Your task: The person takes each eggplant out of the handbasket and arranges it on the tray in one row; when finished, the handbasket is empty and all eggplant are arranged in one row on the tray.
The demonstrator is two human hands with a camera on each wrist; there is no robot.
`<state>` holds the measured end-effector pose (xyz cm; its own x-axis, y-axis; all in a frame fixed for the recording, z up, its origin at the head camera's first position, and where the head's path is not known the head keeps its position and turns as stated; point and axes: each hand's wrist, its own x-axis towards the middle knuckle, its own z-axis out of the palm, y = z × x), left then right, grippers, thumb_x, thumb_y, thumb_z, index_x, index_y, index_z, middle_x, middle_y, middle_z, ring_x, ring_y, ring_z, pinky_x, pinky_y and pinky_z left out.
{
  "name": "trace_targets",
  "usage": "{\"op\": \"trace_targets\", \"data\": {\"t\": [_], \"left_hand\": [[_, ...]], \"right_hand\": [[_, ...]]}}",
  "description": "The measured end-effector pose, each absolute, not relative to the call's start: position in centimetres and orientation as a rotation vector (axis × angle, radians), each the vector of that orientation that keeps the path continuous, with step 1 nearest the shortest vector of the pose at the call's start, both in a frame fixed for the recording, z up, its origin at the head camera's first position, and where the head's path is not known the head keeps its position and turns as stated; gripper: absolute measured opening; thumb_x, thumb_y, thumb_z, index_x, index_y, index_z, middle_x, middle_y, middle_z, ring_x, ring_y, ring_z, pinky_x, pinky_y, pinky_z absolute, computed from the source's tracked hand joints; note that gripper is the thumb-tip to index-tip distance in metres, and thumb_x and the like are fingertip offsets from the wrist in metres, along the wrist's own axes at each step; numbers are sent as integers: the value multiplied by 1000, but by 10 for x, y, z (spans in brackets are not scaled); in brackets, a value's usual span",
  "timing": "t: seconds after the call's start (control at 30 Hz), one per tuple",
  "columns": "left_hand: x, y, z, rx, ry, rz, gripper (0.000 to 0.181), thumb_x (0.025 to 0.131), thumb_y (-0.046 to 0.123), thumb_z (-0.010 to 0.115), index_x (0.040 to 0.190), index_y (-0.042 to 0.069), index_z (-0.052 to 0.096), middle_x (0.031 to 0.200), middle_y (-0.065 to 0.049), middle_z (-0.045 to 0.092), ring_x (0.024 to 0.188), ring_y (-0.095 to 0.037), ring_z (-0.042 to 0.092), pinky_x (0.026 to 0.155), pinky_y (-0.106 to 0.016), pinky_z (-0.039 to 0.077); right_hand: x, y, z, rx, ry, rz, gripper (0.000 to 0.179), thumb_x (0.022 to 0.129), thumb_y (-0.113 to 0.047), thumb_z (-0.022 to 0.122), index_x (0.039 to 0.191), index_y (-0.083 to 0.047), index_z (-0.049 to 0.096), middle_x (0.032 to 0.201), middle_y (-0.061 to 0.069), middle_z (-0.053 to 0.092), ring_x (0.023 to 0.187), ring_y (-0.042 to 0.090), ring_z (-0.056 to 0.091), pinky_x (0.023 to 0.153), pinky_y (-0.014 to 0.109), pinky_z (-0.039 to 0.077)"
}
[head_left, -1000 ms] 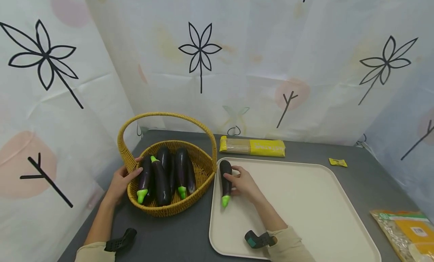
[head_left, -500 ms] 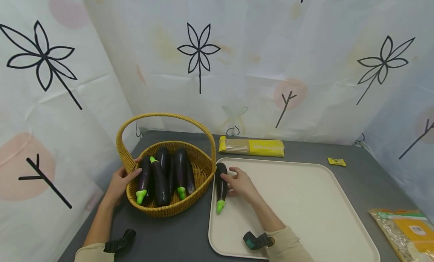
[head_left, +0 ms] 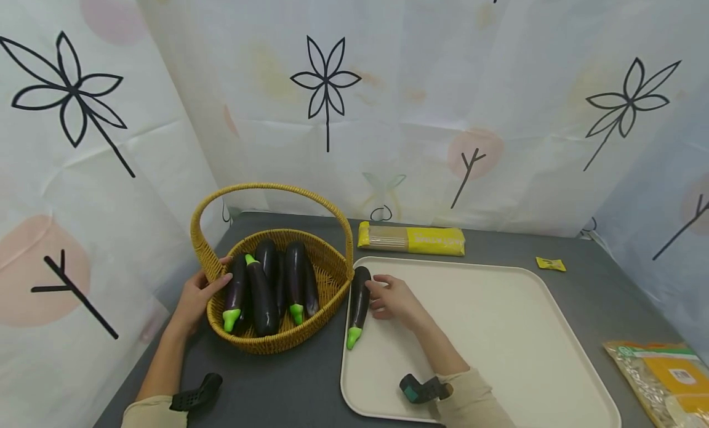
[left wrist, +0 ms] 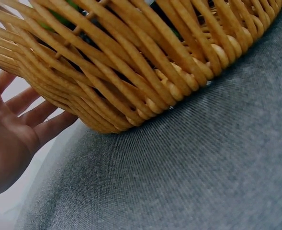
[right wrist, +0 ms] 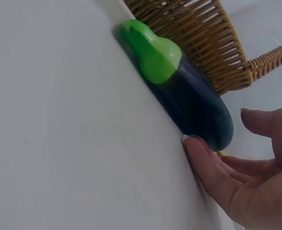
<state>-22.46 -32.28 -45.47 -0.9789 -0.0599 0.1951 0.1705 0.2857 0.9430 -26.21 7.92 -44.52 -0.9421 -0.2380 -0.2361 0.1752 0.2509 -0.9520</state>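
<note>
An eggplant (head_left: 359, 305) with a green stem end lies along the left edge of the cream tray (head_left: 476, 354). Beside it is my right hand (head_left: 396, 302), fingers loosely spread; in the right wrist view a fingertip is at the eggplant's dark end and the thumb stands apart from it. My left hand (head_left: 194, 298) holds the left side of the woven basket (head_left: 288, 342), its thumb over the rim near the handle's base and its other fingers against the outer wall. Several more eggplants (head_left: 263, 298) lie inside the basket, some partly covered by others.
A yellow pack of noodles (head_left: 411, 239) lies behind the tray. To the right are a small yellow packet (head_left: 551, 264) and a clear and orange bag (head_left: 664, 375). The basket's tall handle (head_left: 271, 186) arches over its opening; patterned white curtains (head_left: 410, 108) surround the grey table.
The eggplant in my right hand has moved left to the tray's edge and been let go there. The right fingers have loosened from it. My left hand stays at the basket.
</note>
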Motion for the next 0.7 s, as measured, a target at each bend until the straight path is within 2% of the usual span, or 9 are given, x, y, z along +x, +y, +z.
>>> {"op": "trace_targets", "data": {"t": [0.17,0.43,0.6,0.7], "left_hand": [[-224,-324,-455,-91,-2367,-1758,47,99,22,55,142,5,45,113,17,53,100,-2,52,78,-17,45],[-225,-324,-455,-95,-2355,-1767,46,99,17,54,141,1,44,112,19,53,100,-1,52,78,-16,44],[-224,-321,-453,-102,-2350,-1766,47,99,18,55,141,2,44,112,18,53,100,-2,52,78,-16,44],[-223,-320,-452,-110,-2340,-1772,47,98,18,55,141,2,44,113,18,53,101,-2,52,78,-15,44]], "right_hand": [[-265,87,-441,-29,2088,-1784,50,99,-27,53,139,2,42,105,19,61,89,27,64,70,39,55],[-267,105,-422,-35,2066,-1875,56,100,-33,51,142,0,38,119,25,55,104,35,60,79,40,53],[-268,111,-414,-13,2076,-1975,54,101,-30,49,140,6,38,120,26,53,103,32,59,78,38,53],[-266,111,-409,22,2036,-2094,53,100,-31,50,139,3,40,120,24,52,100,29,60,78,37,53]]}}
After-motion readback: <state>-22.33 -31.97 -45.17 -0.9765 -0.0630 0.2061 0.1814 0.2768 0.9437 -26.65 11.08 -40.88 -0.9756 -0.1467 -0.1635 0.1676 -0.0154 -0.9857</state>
